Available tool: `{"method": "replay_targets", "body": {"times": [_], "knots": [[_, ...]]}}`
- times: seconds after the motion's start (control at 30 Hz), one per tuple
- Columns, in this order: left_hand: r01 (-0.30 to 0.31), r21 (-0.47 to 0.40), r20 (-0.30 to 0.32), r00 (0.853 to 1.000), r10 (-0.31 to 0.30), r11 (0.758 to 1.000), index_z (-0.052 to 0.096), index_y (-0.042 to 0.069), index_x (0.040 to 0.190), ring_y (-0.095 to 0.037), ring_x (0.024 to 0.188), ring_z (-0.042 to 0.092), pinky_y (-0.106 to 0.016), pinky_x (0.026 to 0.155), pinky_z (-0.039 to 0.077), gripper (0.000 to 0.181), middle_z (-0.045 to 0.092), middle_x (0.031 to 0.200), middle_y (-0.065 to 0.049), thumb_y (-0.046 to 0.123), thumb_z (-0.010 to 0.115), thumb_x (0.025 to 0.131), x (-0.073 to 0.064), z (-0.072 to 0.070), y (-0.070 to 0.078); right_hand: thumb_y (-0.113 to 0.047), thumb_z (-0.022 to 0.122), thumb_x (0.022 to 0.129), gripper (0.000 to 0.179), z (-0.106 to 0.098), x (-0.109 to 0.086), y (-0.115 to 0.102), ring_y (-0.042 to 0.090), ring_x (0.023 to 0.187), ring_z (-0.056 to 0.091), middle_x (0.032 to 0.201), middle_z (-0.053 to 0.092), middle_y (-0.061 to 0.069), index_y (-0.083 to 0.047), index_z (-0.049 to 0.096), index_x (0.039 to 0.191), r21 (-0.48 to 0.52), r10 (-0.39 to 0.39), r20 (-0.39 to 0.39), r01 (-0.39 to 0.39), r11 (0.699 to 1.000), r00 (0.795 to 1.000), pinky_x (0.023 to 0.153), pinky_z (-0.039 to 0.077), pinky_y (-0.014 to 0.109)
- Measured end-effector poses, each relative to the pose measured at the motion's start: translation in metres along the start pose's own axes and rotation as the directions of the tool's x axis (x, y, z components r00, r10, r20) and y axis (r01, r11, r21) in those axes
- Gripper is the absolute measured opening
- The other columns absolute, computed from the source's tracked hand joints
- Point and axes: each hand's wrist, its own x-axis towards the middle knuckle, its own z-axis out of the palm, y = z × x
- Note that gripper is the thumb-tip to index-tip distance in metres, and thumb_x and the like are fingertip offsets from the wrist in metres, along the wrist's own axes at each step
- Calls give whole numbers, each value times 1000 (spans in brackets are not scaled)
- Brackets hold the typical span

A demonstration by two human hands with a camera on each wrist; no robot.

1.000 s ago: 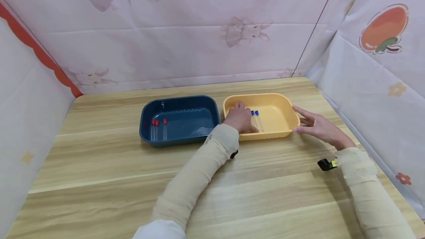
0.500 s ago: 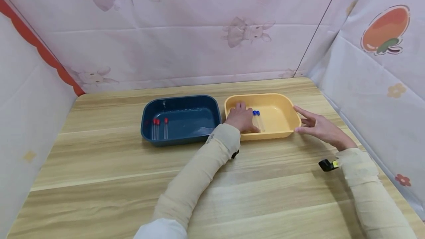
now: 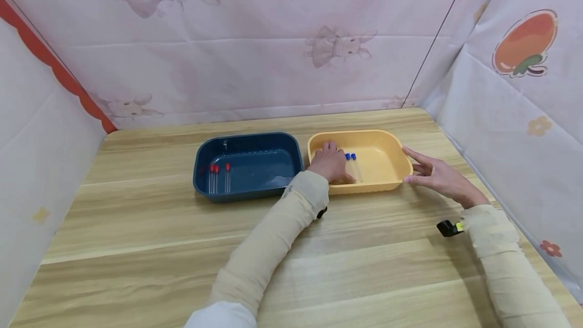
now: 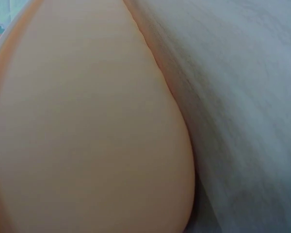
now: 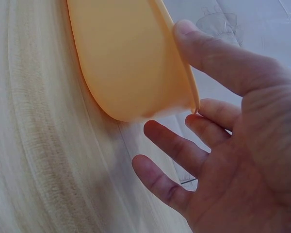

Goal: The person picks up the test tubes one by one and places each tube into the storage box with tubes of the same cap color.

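Observation:
In the head view, my left hand [image 3: 330, 163] reaches into the left part of a yellow bin [image 3: 387, 153], fingers bent downward. Its fingertips are hidden, so whether it holds anything does not show. Just right of it lie two clear tubes with blue caps [image 3: 353, 157]. My right hand [image 3: 439, 178] is at the bin's right end, thumb and fingers spread and touching the outside. The right wrist view shows this thumb against the bin's rim [image 5: 186, 63], with the lower fingers apart from it. The left wrist view is filled mostly by the bin's wall [image 4: 92, 121].
A dark blue bin [image 3: 259, 166] stands left of the yellow one, close beside it. Three clear tubes with red caps [image 3: 227, 167] lie in its left part. Both bins rest on a wooden table [image 3: 150, 247], with printed cloth walls [image 3: 255, 75] behind and at the sides.

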Motion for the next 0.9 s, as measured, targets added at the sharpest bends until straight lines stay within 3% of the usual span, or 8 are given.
{"method": "replay_targets", "body": {"times": [0.9], "knots": [[-6,-5,15,1000,6,1000,56,11,116,-23,113,34,-37,91,38,69,38,127,-9,61,70,70,-2,-3,0,-19,69,86,79,0,-2,-4,25,127,41,150,27,1,-29,22,148,27,-13,11,13,1000,1000,86,39,11]]}}
